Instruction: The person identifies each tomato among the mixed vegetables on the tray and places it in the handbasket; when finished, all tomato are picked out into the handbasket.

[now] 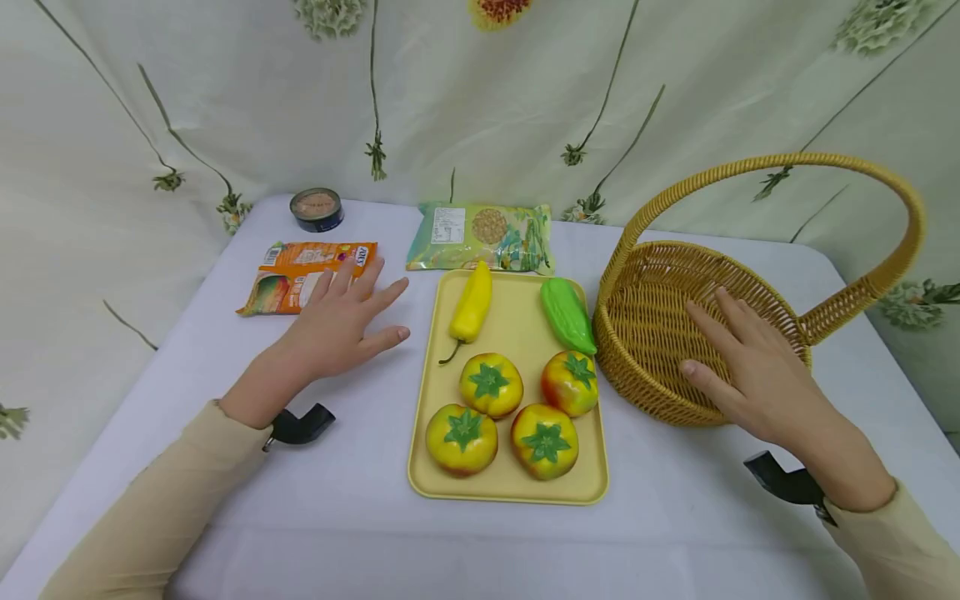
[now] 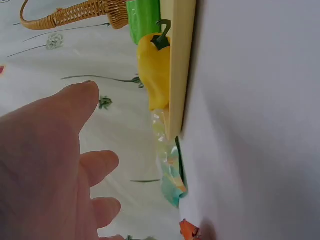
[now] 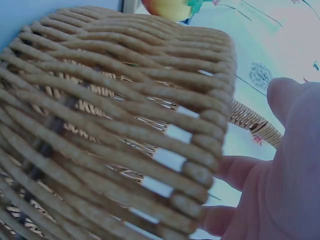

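My left hand [image 1: 337,321] is spread with nothing in it, over the near right part of an orange snack packet [image 1: 273,287]. To its right lies a cream tray [image 1: 517,492] with a yellow pepper [image 1: 471,308], a green pepper [image 1: 567,315] and several yellow-red persimmons [image 1: 491,384] on it. My right hand [image 1: 765,375], also empty with fingers extended, is at the near right rim of a wicker basket [image 1: 637,375]. In the right wrist view its fingers pass behind the basket's rim; whether they touch it I cannot tell.
Behind the tray lies a green printed bag [image 1: 487,237]. A small round tin [image 1: 317,209] stands at the back left. The basket's tall handle [image 1: 780,158] arches up on the right. A flowered cloth [image 1: 465,100] hangs behind the white-covered table [image 1: 360,500].
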Tool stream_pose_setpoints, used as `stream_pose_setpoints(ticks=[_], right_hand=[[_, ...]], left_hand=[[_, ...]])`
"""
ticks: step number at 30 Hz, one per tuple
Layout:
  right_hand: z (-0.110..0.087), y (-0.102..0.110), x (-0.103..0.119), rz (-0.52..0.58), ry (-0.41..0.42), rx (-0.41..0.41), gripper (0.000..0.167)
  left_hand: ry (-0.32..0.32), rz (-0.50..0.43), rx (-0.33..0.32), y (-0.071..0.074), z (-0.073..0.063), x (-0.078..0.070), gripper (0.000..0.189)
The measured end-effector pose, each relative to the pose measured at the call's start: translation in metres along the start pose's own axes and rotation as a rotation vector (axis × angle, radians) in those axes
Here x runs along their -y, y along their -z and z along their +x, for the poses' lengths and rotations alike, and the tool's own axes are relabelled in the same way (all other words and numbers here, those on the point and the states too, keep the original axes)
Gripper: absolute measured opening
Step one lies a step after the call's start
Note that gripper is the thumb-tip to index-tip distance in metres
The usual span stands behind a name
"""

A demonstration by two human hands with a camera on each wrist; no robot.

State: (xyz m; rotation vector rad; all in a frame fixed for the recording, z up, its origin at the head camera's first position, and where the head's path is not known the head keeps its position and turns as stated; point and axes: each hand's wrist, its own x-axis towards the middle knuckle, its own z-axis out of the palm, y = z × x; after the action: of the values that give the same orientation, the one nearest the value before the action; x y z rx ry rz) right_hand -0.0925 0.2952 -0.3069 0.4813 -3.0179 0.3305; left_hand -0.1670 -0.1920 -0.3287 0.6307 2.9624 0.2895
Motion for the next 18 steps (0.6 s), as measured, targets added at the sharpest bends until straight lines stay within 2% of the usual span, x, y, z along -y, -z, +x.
stream_pose_setpoints(ticks=[8, 18], right_hand=[[0.001, -0.005, 0.003, -0.019, 0.052, -0.046, 0.072], [0.003, -0.008, 0.019, -0.011, 0.148, -0.106, 0.066]], left_hand=[[-0.017, -0.029, 0.069, -0.012, 0.002, -0.004, 0.073], [-0.105, -0.047, 0.062, -0.021, 0.000, -0.011, 0.071]])
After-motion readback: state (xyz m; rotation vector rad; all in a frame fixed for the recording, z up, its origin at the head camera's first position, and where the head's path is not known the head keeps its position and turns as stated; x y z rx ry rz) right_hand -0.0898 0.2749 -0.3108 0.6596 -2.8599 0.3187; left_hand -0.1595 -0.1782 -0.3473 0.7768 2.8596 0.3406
